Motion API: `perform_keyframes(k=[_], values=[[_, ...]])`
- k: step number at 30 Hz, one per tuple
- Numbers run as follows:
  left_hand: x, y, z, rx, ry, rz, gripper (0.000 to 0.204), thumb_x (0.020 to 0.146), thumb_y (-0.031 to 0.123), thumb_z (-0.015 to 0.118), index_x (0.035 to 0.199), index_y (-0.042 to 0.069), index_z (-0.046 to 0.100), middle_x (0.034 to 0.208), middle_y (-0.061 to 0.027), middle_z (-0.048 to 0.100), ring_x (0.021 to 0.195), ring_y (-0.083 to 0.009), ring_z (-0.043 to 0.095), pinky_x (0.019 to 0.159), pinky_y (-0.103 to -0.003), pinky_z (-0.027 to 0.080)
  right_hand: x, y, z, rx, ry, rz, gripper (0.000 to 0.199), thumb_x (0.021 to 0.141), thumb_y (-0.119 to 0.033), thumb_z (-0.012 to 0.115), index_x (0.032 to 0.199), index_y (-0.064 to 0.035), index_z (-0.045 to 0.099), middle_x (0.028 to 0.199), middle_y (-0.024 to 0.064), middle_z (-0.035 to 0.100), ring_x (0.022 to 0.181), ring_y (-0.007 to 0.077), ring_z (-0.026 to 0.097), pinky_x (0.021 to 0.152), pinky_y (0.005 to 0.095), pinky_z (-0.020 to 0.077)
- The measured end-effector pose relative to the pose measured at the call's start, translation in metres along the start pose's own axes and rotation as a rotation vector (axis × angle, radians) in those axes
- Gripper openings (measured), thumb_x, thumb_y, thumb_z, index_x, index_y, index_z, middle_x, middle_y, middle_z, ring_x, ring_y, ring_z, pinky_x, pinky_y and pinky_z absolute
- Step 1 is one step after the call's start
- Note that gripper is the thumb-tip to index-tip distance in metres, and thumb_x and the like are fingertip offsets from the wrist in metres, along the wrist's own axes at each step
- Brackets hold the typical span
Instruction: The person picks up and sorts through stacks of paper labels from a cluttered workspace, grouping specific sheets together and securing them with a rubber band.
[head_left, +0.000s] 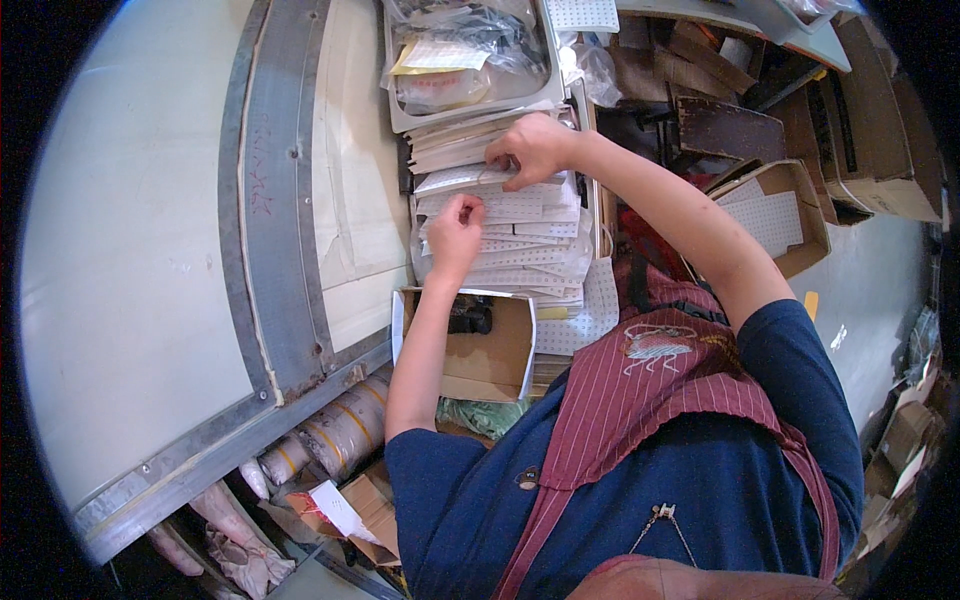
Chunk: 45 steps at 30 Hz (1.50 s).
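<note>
Overlapping bundles of white printed sheets, covered in rows of small marks, fill a long tray in front of me. My left hand is over the middle of these bundles, its thumb and fingers pinched together by a sheet's edge. Whatever sits in that pinch is too small to make out. Farther off and to the right, my right hand reaches down with curled fingers at the upper edge of a white bundle. Its fingertips are partly hidden, so what they grip is unclear. More upright sheets stand just beyond.
Beyond the sheets is a grey plastic bin of bagged items. An open cardboard box holding a black object stands nearest me. A large pale worktop with a metal strip lies left. At right, a carton contains printed sheets.
</note>
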<state>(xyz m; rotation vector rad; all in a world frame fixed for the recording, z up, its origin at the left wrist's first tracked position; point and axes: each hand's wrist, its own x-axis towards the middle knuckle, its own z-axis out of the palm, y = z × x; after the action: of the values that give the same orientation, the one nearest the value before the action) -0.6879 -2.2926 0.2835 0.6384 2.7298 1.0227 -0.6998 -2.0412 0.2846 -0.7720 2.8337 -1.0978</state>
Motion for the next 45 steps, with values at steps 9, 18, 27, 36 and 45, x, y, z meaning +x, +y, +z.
perform_keyframes(k=[9,18,27,36,45], values=[[-0.002,-0.006,-0.008,-0.187,0.026,-0.078,0.01,0.085,0.012,0.074,0.091,0.004,0.073,0.075,-0.0066,0.073,0.068,-0.0126,0.069,0.067,-0.029,0.053,0.0,-0.005,-0.002,0.005,-0.014,0.007,0.044,0.067,-0.042,0.078,0.096,-0.0102,0.072,0.084,0.0092,0.074,0.077,0.0328,0.071,0.069,0.0448,0.0558],[0.007,0.003,-0.011,-0.058,-0.117,0.056,0.009,0.079,0.012,0.074,0.086,0.005,0.073,0.083,-0.0117,0.069,0.073,-0.0211,0.069,0.069,-0.032,0.054,-0.014,-0.009,0.011,-0.124,-0.005,-0.086,0.04,0.079,-0.038,0.071,0.111,-0.0146,0.068,0.081,0.0139,0.071,0.078,0.0383,0.069,0.066,0.0503,0.0532],[0.018,-0.002,-0.003,0.108,-0.202,0.033,0.015,0.076,0.019,0.074,0.081,0.006,0.073,0.087,-0.0161,0.068,0.085,-0.0328,0.067,0.079,-0.042,0.054,-0.012,-0.008,0.008,-0.142,0.002,-0.091,0.038,0.08,-0.035,0.07,0.112,-0.0153,0.069,0.08,0.0146,0.07,0.076,0.0371,0.069,0.065,0.0497,0.0532],[0.024,0.011,-0.002,0.259,-0.234,0.023,0.017,0.075,0.022,0.074,0.078,0.005,0.075,0.083,-0.0198,0.071,0.089,-0.0367,0.066,0.082,-0.044,0.054,-0.014,-0.01,0.003,-0.149,-0.003,-0.089,0.037,0.08,-0.037,0.071,0.108,-0.0139,0.069,0.078,0.0135,0.07,0.075,0.0373,0.069,0.064,0.0495,0.0529],[0.027,0.007,-0.002,0.201,-0.271,-0.029,0.019,0.074,0.022,0.073,0.078,0.004,0.076,0.082,-0.0217,0.071,0.083,-0.0382,0.068,0.078,-0.045,0.055,-0.013,-0.012,0.002,-0.146,-0.028,-0.075,0.037,0.08,-0.037,0.071,0.108,-0.013,0.069,0.082,0.0152,0.07,0.079,0.0381,0.069,0.067,0.0506,0.0528]])
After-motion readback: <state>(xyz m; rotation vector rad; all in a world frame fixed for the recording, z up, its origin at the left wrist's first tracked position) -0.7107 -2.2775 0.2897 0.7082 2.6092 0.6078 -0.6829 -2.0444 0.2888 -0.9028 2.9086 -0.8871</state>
